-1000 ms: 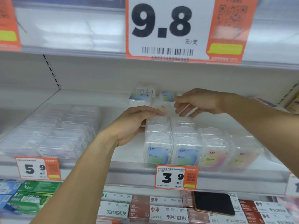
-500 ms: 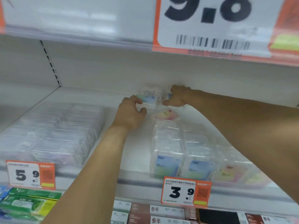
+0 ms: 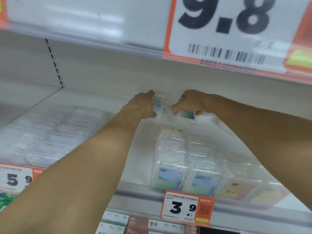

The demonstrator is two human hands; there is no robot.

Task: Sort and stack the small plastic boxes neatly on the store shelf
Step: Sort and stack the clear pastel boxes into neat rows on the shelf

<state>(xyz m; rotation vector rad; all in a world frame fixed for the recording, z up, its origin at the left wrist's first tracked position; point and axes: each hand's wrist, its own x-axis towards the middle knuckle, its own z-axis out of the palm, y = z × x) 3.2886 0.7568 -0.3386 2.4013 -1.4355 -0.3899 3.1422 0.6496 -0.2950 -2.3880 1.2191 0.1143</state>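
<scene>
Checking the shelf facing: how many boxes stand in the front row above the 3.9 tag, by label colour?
Blue-green label boxes: 2
Pink-yellow label boxes: 2 (blurred)
Total: 4

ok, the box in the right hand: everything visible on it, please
The small clear plastic box has a blue-green label facing the camera. It sits low at the back of the shelf, tilted slightly. The right hand grips it from above, fingers curled over its top, hiding its upper part. Motion blur hides the print.
</scene>
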